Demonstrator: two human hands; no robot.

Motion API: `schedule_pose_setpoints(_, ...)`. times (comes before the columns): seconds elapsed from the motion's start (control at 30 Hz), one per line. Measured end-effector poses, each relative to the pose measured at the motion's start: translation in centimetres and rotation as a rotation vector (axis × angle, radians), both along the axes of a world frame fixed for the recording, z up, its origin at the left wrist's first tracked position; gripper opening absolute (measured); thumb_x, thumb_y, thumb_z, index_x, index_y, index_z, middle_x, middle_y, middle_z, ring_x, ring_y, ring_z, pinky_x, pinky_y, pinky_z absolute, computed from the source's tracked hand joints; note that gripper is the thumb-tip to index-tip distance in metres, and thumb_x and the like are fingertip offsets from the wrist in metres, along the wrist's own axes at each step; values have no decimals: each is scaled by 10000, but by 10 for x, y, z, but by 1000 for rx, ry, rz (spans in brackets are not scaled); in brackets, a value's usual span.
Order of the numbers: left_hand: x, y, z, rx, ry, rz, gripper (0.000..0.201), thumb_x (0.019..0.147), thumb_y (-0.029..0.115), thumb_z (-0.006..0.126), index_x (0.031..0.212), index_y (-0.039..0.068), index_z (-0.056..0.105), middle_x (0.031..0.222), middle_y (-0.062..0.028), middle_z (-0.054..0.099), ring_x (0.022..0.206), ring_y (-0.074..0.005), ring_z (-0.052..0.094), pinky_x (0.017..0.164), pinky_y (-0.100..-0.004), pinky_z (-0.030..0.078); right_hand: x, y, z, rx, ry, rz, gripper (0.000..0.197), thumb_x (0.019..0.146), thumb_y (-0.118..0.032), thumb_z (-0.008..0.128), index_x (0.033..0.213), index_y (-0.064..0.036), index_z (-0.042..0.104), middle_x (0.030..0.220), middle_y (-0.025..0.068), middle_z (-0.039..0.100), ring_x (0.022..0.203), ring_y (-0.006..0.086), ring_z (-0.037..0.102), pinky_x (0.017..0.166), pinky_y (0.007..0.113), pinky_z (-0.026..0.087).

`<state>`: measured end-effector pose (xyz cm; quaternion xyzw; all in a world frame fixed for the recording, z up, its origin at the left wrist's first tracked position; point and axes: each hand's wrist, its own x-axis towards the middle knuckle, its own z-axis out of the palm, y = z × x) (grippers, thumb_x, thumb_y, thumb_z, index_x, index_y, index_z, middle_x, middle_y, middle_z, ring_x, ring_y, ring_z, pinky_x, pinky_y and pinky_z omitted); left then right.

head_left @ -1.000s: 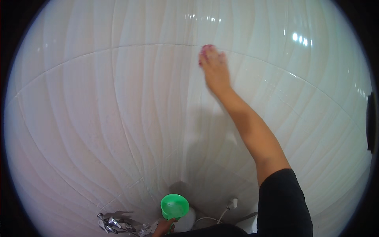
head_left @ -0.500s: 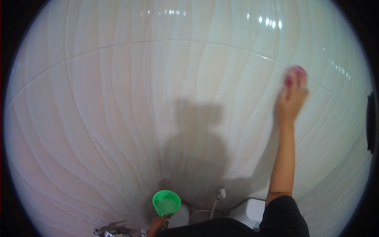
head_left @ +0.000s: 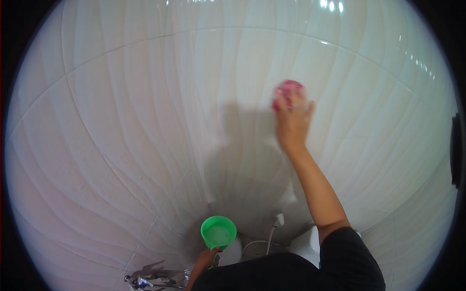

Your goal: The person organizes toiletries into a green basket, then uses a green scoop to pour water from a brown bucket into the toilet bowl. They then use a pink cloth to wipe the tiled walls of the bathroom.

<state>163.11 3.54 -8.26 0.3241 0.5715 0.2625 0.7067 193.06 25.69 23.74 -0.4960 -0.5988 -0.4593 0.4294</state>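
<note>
My right hand point(head_left: 294, 125) is raised against the tiled wall point(head_left: 145, 111), its fingers over a pink-red scrubbing pad point(head_left: 291, 86) pressed to the tile. The pad's exact make is blurred by motion. Low in the view, my left hand point(head_left: 208, 259) grips the handle of a green plastic dipper point(head_left: 218, 232). Some cloudy, bubbly liquid shows inside the dipper, which is held mouth up, away from the wall.
A white bidet sprayer point(head_left: 278, 220) with its hose hangs low on the wall. Beside my right sleeve stands a white toilet tank point(head_left: 307, 243). Chrome tap fittings point(head_left: 144, 282) jut out at lower left. A dark object point(head_left: 455, 150) sits at the right rim.
My right hand has swept the pad leftward across the wall. The dipper in my left hand appears slightly higher and further right, while the whole view has shifted a little.
</note>
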Motion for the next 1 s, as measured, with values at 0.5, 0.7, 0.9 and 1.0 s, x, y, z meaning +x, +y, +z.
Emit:
schedule_pose_setpoints(0.5,-27,-12,-50,279,285,-78,374,927,352,541,1058,19,651,682,-35,541,556,-134,503,538,-280,425,23,-6,-138,-576,22,-3,361,872,-112,511,1224,-165,574,1358,56,492,1358,186,355,1056,640,186)
schedule_pose_setpoints(0.7,-41,6,-88,559,563,-368,441,947,420,456,1058,50,670,682,-54,589,616,-140,566,581,-283,454,207,-86,-138,306,489,-268,444,918,-130,471,1332,21,421,1454,258,311,1379,388,248,1109,559,143)
schedule_pose_setpoints(0.9,-19,10,-61,438,540,-333,427,954,435,437,1093,103,667,766,-82,658,653,-202,624,641,-328,495,182,-67,-102,235,330,-9,264,829,-68,579,1089,-31,542,1406,219,392,1351,397,296,1109,546,168)
schedule_pose_setpoints(1.0,-18,18,-57,93,279,-74,390,945,389,482,1101,71,646,719,-57,600,620,-188,576,593,-311,449,136,-65,-64,-88,-29,-1,368,760,-98,616,1119,-166,582,1379,97,462,1339,306,371,1096,605,150)
